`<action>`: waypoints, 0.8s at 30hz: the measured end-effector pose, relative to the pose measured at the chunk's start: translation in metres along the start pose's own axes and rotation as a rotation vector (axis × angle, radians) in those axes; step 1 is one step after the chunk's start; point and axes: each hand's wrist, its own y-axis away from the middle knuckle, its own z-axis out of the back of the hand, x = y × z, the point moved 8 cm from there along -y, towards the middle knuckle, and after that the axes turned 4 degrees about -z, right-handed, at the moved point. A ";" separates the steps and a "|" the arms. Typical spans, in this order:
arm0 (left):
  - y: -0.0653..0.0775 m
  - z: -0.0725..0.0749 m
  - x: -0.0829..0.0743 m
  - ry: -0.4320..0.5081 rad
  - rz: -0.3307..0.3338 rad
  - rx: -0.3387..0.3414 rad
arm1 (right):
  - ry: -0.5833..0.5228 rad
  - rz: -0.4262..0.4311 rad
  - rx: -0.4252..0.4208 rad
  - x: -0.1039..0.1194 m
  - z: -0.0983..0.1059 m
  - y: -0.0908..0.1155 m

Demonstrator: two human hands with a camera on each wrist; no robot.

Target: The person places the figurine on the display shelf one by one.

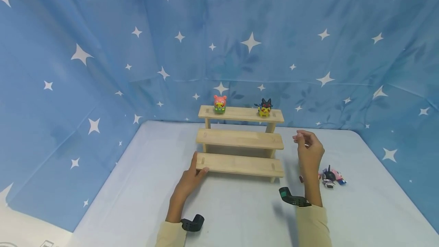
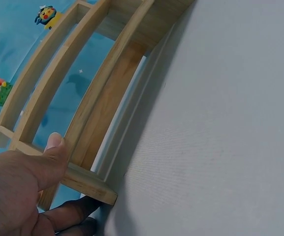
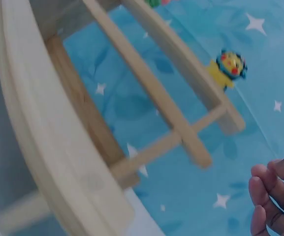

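A three-tier wooden display stand rises in steps on the table. My left hand grips the left end of its lowest tier; in the left wrist view the thumb lies against the board and other fingers reach beneath. On the top tier sit a pink-hooded yellow figurine at the left and a dark-hooded yellow figurine at the right. My right hand is raised beside the stand's right side, apart from it. Its fingers are loosely bent, and nothing shows between them in the right wrist view.
Several small figurines lie in a cluster on the white table, to the right of my right forearm. Part of that group is hidden by the arm. A blue star-patterned cloth hangs behind the table and at its sides.
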 end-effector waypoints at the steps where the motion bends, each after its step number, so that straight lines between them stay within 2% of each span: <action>1: 0.000 0.000 0.000 0.001 0.000 0.000 | 0.031 0.000 -0.008 -0.003 0.004 -0.001; 5: 0.001 -0.001 0.000 0.009 0.006 -0.003 | 0.193 -0.008 0.017 -0.013 0.017 -0.003; 9: 0.002 0.002 0.000 -0.002 0.011 -0.029 | 0.375 -0.070 0.150 -0.026 0.023 -0.004; 14: 0.000 0.010 0.001 -0.009 -0.024 -0.119 | 0.547 -0.119 0.285 -0.040 0.025 -0.001; 19: -0.003 0.015 0.001 0.052 -0.052 -0.201 | 0.656 -0.117 0.394 -0.054 0.021 0.003; 24: -0.005 0.011 0.001 0.087 -0.034 -0.200 | 0.693 -0.159 0.486 -0.065 0.020 0.006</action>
